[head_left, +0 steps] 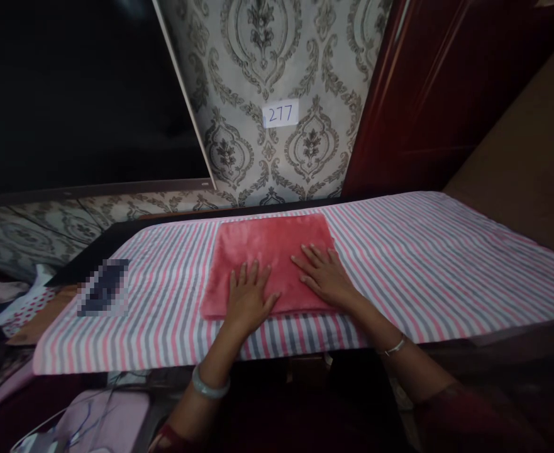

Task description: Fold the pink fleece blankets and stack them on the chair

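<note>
A coral-pink plush cloth (267, 242), flat and roughly rectangular, lies on the striped cover (173, 296) of the table. My left hand (249, 296) rests palm down on its front left part, fingers spread. Farther right, my right hand (324, 274) also lies flat on the plush with its fingers apart, close to the cloth's right edge. Both hands touch the fabric and neither grips it. The cloth's front edge runs near my wrists, a little back from the table's front edge. Whether the cloth is folded in layers cannot be made out.
A blurred-out dark rectangular item (104, 287) lies at the table's left. Behind stand a large dark screen (88, 94) and a patterned wall with a paper label (280, 113) reading 277. A dark red cabinet (413, 94) rises at back right. Clothes and a pink stool-like surface (111, 415) are lower left.
</note>
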A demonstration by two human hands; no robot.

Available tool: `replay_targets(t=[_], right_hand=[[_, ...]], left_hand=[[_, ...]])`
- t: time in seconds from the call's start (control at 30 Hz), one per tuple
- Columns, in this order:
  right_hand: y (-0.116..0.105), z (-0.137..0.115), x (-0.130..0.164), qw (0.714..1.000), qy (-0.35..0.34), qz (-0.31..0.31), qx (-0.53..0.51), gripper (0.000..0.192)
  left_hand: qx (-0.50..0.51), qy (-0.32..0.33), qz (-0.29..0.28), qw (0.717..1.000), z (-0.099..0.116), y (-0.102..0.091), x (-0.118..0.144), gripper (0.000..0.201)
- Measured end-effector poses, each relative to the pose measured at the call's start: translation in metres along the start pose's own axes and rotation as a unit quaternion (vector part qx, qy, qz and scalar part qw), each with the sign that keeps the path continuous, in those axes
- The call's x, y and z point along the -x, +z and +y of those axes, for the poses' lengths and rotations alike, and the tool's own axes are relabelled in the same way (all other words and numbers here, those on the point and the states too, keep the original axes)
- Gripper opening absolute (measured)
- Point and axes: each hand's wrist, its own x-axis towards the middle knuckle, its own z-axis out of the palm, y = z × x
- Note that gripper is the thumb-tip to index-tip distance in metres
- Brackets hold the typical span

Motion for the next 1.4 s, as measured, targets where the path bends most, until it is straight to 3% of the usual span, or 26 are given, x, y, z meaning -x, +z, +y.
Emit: replay_targets(t=[0.2,0.3,0.37,0.5,0.67,0.8,0.93,1.03,1.17,1.3,1.4], right_hand=[[-0.014,-0.015,0.060,0.974,-0.124,-0.026,-0.189,0.048],[-0.025,-0.020,0.074,0.937,-0.111,-0.001,-0.332,0.035],[-0.029,-0.018,0.061,0.924,-0.072,0.056,-0.370,0.032],[-0.021,-0.010,0.007,0.925,-0.032,0.166,-0.341,0.026],[-0.004,-0.007,-0.038,0.943,0.020,0.139,-0.303,0.036],[0.004,0.001,-0.036,0.919,0.000,0.079,-0.386,0.027],[0.008,0.009,-0.031,0.867,0.067,0.081,-0.487,0.029],[0.010,0.009,-0.031,0.880,0.072,0.092,-0.460,0.042],[0.012,0.008,-0.033,0.899,-0.001,0.037,-0.437,0.029],[0.012,0.009,-0.033,0.883,0.047,0.055,-0.464,0.033],[0.012,0.008,-0.034,0.892,0.043,0.063,-0.445,0.039]], left_hand=[[0.006,-0.067,0.039,0.997,-0.054,-0.008,0.051,0.061],[0.093,-0.069,0.063,0.991,-0.078,-0.003,0.068,0.060],[0.142,-0.069,0.100,0.982,-0.085,0.002,0.071,0.056],[0.168,-0.095,0.162,0.968,-0.081,0.009,0.063,0.053],[0.190,-0.088,0.170,0.963,-0.080,0.014,0.066,0.053],[0.203,-0.084,0.165,0.962,-0.084,0.016,0.072,0.052],[0.206,-0.081,0.172,0.960,-0.083,0.018,0.071,0.053],[0.203,-0.084,0.185,0.958,-0.082,0.020,0.070,0.054],[0.202,-0.077,0.185,0.959,-0.082,0.021,0.071,0.051],[0.200,-0.073,0.186,0.959,-0.083,0.020,0.072,0.047],[0.196,-0.074,0.188,0.960,-0.083,0.020,0.073,0.045]])
